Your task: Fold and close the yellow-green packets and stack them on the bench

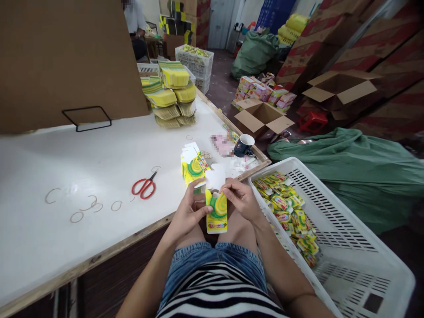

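Note:
Above my lap I hold a small yellow and green carton point(217, 214) with its white top flap raised. My left hand point(190, 210) grips the carton's left side, thumb across the front. At its upper right edge, the fingers of my right hand point(241, 198) pinch by the flap; whether they hold the flap or the side cannot be made out. Just beyond my hands, a stack of flat cartons point(191, 168) in the same print lies at the table edge. To my right stands a white plastic crate point(347, 221) with many small yellow-green cartons point(291, 212) inside.
Red-handled scissors point(144, 187) and several rubber bands point(77, 217) lie on the white table point(109, 168). Bundled cartons point(174, 95) are piled farther back, beside a cardboard sheet point(66, 62). A dark mug point(244, 145) stands near the right edge. A person point(135, 26) sits behind.

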A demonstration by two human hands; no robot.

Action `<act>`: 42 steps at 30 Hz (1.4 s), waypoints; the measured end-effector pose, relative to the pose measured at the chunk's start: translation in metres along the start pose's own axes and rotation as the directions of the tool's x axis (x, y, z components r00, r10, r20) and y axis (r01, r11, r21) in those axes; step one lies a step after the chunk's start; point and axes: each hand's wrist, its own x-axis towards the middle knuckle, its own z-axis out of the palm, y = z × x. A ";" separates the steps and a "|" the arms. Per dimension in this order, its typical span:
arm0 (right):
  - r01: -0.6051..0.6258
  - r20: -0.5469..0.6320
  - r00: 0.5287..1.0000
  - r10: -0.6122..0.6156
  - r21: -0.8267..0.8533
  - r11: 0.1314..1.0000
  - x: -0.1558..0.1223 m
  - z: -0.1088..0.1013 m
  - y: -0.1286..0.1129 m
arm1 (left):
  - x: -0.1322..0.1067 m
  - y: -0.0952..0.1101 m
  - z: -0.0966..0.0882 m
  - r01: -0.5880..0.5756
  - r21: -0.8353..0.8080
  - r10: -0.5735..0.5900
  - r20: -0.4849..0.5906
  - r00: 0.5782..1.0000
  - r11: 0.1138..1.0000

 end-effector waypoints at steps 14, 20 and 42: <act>-0.263 0.130 0.958 0.256 0.047 0.964 -0.003 -0.009 -0.007 | 0.002 -0.012 0.006 -0.013 0.312 0.067 -0.165 0.984 0.950; -0.253 0.063 0.963 0.261 -0.113 0.961 -0.004 -0.001 -0.007 | 0.001 -0.010 0.010 -0.021 0.256 0.046 -0.093 0.995 0.966; -0.111 -0.573 0.795 -0.199 -0.461 0.880 -0.018 -0.036 -0.005 | 0.024 -0.021 0.014 -0.237 0.604 0.439 -0.209 0.874 0.761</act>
